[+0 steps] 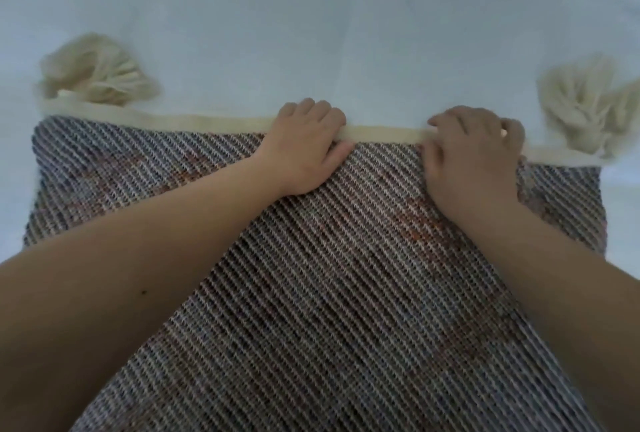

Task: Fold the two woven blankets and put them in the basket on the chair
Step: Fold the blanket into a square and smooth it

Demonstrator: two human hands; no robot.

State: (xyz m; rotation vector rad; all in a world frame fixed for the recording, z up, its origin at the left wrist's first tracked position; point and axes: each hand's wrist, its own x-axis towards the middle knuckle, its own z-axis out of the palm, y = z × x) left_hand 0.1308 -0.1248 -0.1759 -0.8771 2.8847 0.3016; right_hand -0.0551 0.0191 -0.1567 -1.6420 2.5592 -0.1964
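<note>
Both my left hand [306, 141] and right hand [474, 154] grip the woven blanket [346, 276] by its cream border [207, 122], fingers curled over it.

The blanket [346, 276] is a coarse woven cloth, its surface ridged in close diagonal ribs of grey, white and rusty-orange yarn, matt and rough-looking. Along its far edge runs a smooth cream cloth binding [194, 122], flat and matt. At each far corner sits a tassel of soft, loose cream yarn, one on the left [100, 71] and one on the right [585, 106], both fluffy. Beneath lies a pale blue-white sheet [311, 16], a smooth, matt cloth with faint creases.
</note>
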